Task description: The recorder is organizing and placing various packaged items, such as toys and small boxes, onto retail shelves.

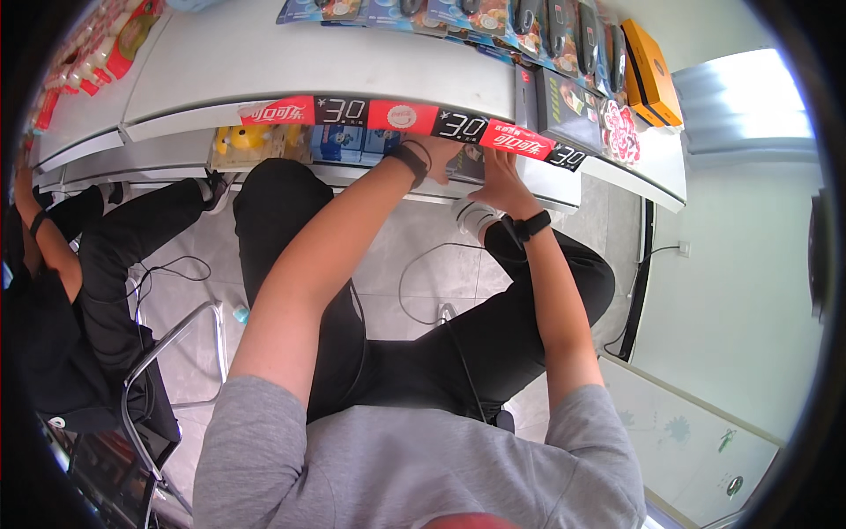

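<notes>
Both of my hands reach in under the front edge of a white upper shelf (317,63), over the lower shelf (552,188). My left hand (441,157), with a dark band on its wrist, is beside a dark printed box (470,162). Its fingers are partly hidden by the red and black price strip (401,116). My right hand (507,182) is on the other side of that box, thumb spread, fingertips behind the strip. Whether either hand grips the box I cannot tell. Blue boxes (353,143) stand left of my left hand.
Yellow items (248,139) sit further left on the lower shelf. Above lie blister-packed goods (555,30), a dark box (568,109) and orange boxes (651,73). Another person (59,311) sits at the left by a metal-framed chair (175,330). A cable (403,278) loops near my legs.
</notes>
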Demonstrator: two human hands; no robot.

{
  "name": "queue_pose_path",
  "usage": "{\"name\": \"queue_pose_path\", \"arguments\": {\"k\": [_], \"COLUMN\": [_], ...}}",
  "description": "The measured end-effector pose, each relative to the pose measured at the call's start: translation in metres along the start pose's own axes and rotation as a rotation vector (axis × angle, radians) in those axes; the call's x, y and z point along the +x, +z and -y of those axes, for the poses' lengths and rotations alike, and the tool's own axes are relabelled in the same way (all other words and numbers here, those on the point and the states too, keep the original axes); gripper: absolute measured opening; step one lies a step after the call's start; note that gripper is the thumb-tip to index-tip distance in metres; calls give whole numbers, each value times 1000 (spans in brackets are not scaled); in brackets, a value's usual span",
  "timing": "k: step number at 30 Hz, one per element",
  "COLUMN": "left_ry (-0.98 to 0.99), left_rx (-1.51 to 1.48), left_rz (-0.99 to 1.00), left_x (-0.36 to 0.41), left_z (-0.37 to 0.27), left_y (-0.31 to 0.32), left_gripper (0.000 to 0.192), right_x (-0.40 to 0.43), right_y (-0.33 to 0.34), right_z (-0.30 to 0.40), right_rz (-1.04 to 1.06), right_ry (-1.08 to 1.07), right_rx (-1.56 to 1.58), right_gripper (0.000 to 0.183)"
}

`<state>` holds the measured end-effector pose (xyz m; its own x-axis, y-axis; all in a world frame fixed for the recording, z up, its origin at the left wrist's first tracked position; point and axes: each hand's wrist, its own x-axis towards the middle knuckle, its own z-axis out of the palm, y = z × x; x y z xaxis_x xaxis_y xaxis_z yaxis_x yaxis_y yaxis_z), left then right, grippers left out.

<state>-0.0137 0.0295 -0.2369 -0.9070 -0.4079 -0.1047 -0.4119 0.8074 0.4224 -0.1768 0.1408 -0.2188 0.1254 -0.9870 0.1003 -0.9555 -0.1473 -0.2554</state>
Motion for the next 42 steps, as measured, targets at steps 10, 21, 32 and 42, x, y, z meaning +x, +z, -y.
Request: {"name": "queue_pose_path", "arguments": {"k": [10, 21, 32, 42], "left_ry": [-58, -57, -65, -57], "left_rx": [-24, 4, -15, -59], "left_rz": [-41, -121, -102, 27], "left_x": [-11, -4, -12, -20], "left_z": [7, 5, 7, 7], "left_y": [-8, -8, -11, -16], "left_gripper": [71, 69, 68, 66], "right_x": [-13, 22, 0, -6], "right_y": [-207, -216, -235, -124], "right_z": [107, 55, 92, 64], "right_rz": [421, -133, -177, 653], "right_ry": [-490, -6, -127, -95], "right_rx": [802, 214, 248, 674], "right_gripper": [56, 64, 60, 56]}}
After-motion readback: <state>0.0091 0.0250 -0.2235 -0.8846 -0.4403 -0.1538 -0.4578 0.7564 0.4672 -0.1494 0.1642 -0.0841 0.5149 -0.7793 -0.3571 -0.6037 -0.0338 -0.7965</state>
